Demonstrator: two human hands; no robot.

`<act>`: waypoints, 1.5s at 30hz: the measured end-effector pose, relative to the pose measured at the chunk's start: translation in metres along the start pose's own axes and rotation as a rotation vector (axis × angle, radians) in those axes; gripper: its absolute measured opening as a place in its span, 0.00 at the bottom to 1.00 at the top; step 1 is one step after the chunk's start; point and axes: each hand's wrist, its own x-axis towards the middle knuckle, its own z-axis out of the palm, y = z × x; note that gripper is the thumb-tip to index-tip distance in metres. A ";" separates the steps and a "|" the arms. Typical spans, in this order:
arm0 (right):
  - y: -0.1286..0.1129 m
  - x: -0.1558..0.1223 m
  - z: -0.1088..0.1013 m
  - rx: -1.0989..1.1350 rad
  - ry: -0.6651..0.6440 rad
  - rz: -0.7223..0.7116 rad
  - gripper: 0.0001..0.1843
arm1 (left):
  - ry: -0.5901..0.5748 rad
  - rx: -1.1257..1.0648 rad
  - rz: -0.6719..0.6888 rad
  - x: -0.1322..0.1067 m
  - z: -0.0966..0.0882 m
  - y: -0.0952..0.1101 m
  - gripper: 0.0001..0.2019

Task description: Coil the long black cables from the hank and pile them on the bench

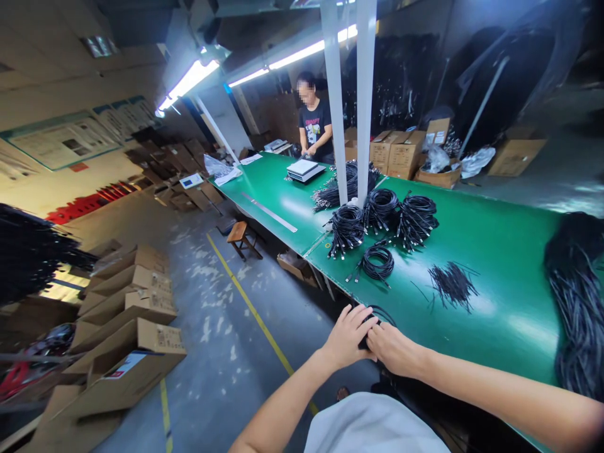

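Note:
At the near edge of the green table, my left hand (348, 335) and my right hand (392, 345) meet around a black cable (384, 314) wound in a loop. Both hands are closed on it, and they hide most of the coil. Just beyond them lies a single coiled cable (378, 262) with metal plugs at its ends. Farther back, large bundles of coiled cables (348, 228) sit close together. To the right of these, a loose heap of short black ties (452, 284) is spread on the tabletop.
The green table (500, 251) stretches away, with long black cables (578, 308) at its right end. White posts (362, 100) rise from it. A co-worker (314, 123) stands at the far end. Cardboard boxes (136, 340) and a wooden stool (239, 234) stand on the left floor.

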 end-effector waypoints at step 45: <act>0.071 -0.111 0.032 1.574 0.495 1.154 0.29 | 0.213 -1.765 -1.022 0.101 0.022 0.078 0.19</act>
